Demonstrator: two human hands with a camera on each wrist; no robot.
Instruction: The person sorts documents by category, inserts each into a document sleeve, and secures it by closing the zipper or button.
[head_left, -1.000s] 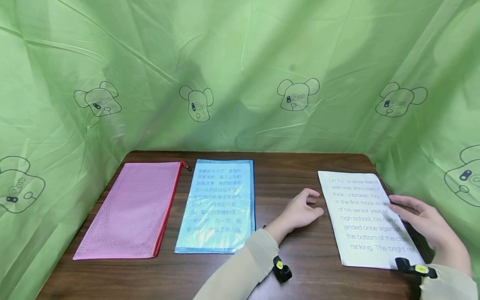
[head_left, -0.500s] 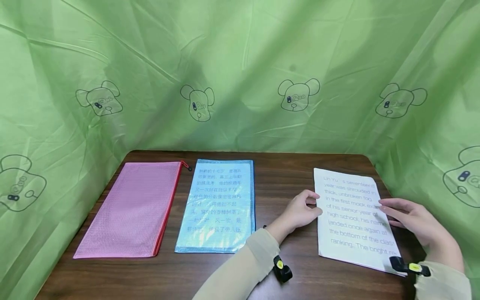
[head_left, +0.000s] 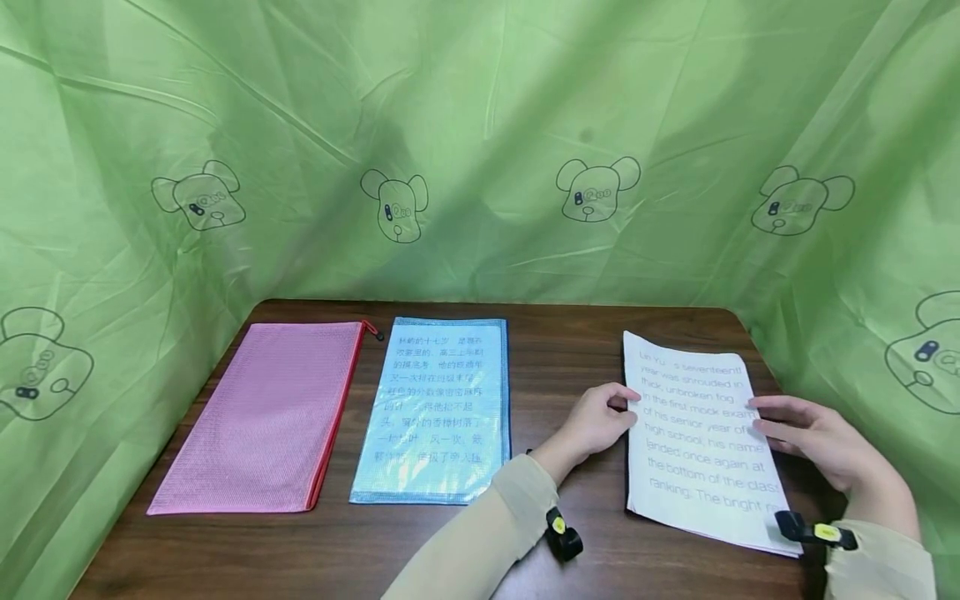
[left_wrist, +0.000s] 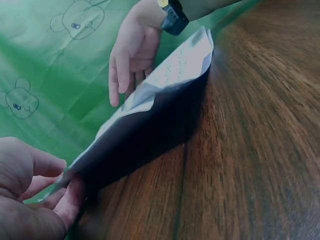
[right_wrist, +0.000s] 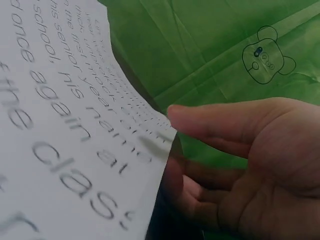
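White printed sheets of paper (head_left: 701, 450) with English text stand a little raised off the table, at the right in the head view. Their left edge is pinched by my left hand (head_left: 600, 419), with fingertips on both sides of it in the left wrist view. Opposite, my right hand (head_left: 825, 442) holds the right edge. In the right wrist view its thumb meets the edge of the paper (right_wrist: 90, 130) and the other fingers reach behind. The underside of the paper (left_wrist: 150, 130) looks dark in the left wrist view.
A blue mesh pouch (head_left: 431, 412) with a page of Chinese text showing lies left of my left hand. Farther left is a pink mesh pouch (head_left: 258, 417) with a red zip edge. The brown wooden table (head_left: 540, 533) is backed by a green curtain (head_left: 480, 100).
The paper has shifted left, its left edge coming into my left fingers, and has risen slightly off the table. My right hand has moved left with it. The left hand has barely moved.
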